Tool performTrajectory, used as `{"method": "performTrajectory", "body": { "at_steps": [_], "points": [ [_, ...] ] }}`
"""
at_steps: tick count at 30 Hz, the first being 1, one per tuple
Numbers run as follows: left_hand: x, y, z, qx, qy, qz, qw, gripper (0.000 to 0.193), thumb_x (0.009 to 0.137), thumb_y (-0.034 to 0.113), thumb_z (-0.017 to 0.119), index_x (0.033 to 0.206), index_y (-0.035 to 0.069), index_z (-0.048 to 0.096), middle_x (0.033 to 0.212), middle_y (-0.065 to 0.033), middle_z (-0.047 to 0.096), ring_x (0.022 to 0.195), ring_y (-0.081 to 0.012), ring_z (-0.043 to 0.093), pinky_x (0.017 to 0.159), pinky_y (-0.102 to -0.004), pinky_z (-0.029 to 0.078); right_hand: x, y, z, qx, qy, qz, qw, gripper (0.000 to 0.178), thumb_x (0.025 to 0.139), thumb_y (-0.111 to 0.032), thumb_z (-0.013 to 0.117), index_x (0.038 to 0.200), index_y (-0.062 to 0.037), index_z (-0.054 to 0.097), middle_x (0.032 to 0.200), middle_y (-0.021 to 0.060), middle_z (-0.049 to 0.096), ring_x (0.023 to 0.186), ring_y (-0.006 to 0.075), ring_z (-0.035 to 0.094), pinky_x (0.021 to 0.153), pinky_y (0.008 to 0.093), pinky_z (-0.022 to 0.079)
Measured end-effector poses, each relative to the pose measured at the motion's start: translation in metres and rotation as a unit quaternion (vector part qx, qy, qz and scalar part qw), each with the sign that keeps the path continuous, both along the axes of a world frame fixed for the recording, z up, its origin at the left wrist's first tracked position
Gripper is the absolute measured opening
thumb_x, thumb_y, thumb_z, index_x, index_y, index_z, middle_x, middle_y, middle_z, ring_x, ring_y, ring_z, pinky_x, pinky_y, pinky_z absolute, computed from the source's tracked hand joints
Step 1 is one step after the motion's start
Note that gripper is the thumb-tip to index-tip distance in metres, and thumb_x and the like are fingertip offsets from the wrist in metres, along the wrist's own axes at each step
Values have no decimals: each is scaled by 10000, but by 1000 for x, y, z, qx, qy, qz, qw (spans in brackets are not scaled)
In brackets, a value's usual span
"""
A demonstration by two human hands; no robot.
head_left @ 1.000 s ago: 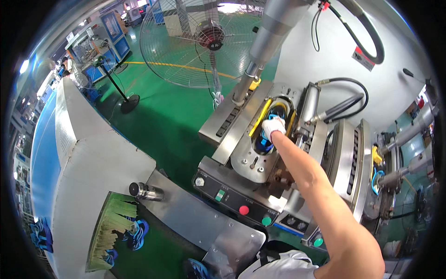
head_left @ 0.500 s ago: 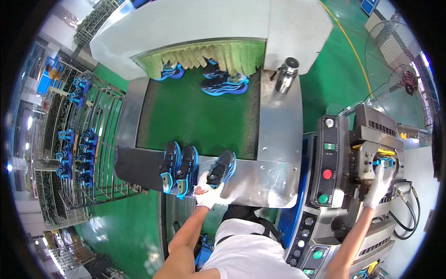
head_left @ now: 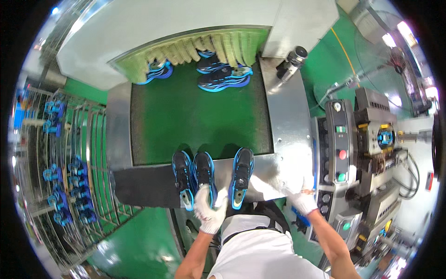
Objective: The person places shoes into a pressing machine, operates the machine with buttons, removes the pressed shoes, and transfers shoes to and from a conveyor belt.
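Three black sneakers with blue soles stand in a row on the metal table edge, toes away from me: a left sneaker, a middle sneaker and a right sneaker. My left hand, in a white glove, is at the middle sneaker's heel, with fingers and thumb on either side of it. The right sneaker stands just beyond my thumb, apart from the hand. Over the table's right corner is my gloved right hand, empty, its fingers apart and partly washed out by glare.
More sneakers lie on the green conveyor belt near a fringed curtain. A metal flask stands at the right. Beyond it, a machine holds a blue part. A wheeled rack with shoes stands left.
My right hand has come away from the machine on the right to the table corner. My left hand has shifted from the right sneaker to the middle one. The right sneaker now stands straighter.
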State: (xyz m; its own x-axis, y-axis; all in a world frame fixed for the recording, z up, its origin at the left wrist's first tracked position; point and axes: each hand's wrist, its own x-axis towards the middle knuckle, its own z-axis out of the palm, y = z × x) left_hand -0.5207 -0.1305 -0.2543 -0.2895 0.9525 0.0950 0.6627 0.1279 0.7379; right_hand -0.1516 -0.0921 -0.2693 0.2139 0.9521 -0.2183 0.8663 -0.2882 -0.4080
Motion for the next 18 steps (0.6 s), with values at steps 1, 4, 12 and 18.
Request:
{"method": "performTrajectory", "body": {
  "at_steps": [1, 4, 12, 18],
  "points": [
    [-11, -5, -2, 2, 22, 38, 999, 808, 699, 121, 888, 1399, -23, 510, 1348, -218, 567, 1290, -357, 536, 1114, -446, 418, -58, -2, -1, -44, 110, -6, 993, 989, 790, -555, 731, 1507, 3, 341, 1398, 219, 471, 1292, 396, 458, 1132, 519, 293],
    [-18, 6, -39, -160, -2, 131, 978, 821, 731, 182, 870, 1413, -44, 473, 1349, -230, 557, 1287, -355, 531, 1115, -435, 409, -194, -15, -55, -100, 222, -20, 970, 913, 779, -460, 794, 1468, -30, 377, 1253, 189, 589, 1149, 372, 596, 1059, 493, 408],
    [-45, 62, -56, -231, -20, 83, 969, 660, 771, 216, 848, 1310, -14, 545, 1185, -192, 674, 1036, -335, 666, 954, -420, 512, -224, 12, -66, -98, 339, -218, 910, 642, 743, -434, 809, 1216, -55, 597, 1006, 184, 725, 873, 294, 713, 768, 432, 554],
    [76, 102, 4, -208, -78, -223, 949, 636, 754, 161, 860, 1291, 1, 561, 1160, -163, 688, 1051, -282, 663, 966, -402, 510, -112, -45, 7, -142, 436, -442, 771, 516, 714, -502, 856, 633, -39, 642, 589, 63, 617, 503, 157, 583, 501, 343, 488]
  ]
}}
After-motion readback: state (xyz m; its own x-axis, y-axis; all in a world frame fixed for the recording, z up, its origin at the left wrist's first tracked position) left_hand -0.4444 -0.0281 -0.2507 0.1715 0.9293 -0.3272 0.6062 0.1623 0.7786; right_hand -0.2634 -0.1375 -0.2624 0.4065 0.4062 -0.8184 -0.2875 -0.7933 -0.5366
